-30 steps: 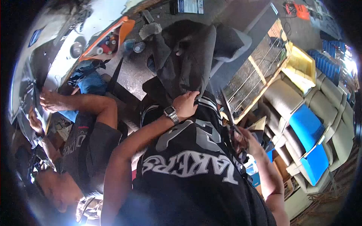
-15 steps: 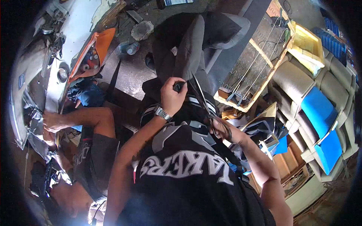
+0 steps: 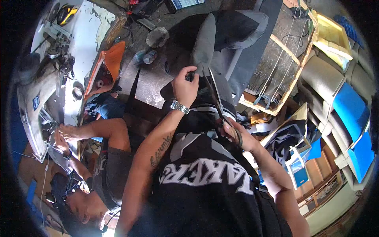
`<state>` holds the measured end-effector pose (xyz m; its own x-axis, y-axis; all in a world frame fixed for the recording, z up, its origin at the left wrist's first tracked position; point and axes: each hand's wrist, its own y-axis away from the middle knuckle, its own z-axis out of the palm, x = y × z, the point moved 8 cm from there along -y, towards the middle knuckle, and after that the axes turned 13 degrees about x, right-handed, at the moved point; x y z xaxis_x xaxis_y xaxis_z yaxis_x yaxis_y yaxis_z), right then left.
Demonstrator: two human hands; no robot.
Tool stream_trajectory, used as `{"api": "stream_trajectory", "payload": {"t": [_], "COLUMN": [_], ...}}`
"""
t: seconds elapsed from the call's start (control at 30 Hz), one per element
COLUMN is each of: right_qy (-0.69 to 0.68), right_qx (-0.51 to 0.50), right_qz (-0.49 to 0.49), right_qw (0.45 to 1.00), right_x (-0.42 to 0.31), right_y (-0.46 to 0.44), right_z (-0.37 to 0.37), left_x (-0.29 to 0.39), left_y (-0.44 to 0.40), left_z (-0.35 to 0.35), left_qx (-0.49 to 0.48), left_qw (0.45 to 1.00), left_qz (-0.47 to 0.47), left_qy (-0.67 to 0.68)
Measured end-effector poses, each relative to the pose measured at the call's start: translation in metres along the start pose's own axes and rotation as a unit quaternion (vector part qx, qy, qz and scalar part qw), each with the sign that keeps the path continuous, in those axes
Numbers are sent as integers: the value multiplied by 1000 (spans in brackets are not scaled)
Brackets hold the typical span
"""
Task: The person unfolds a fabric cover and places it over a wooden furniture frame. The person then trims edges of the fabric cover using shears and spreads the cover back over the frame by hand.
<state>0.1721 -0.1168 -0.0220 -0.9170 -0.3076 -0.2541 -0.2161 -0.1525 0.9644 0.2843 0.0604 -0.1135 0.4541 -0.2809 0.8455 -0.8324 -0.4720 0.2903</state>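
My right hand grips the handles of large scissors. The blades point up and away from me and stand a little apart. My left hand, with a metal watch on its wrist, is closed around a small dark bundle that I cannot make out. It is left of the blade tips. Just beyond both hands lies a grey padded upholstery piece, close to the tips. Dark material lies over my lap, and whether the blades touch it cannot be told.
To the left, a co-worker's hands are at a machine on a worn white table. An orange pouch hangs at its edge. On the right are a wooden frame with springs, yellow foam and stacked brown cushions.
My left hand has risen slightly with the dark bundle. The scissors stay in my right hand, their blades still pointing away. The whole view has shifted to the right.
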Motion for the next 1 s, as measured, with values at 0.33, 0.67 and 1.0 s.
{"api": "stream_trajectory", "payload": {"t": [0.33, 0.67, 1.0], "right_qy": [-50, -89, -105], "right_qx": [39, 163, 199], "right_qz": [-25, -61, -60], "right_qw": [998, 981, 972], "right_x": [-4, -9, -5], "right_y": [-14, -27, -17], "right_z": [9, 0, -8], "left_x": [29, 51, 60], "left_y": [-3, 35, 42], "left_z": [17, 38, 50], "left_qx": [-47, -115, -125], "left_qw": [990, 957, 961], "left_qz": [133, 261, 243], "left_qy": [-21, -59, -44]}}
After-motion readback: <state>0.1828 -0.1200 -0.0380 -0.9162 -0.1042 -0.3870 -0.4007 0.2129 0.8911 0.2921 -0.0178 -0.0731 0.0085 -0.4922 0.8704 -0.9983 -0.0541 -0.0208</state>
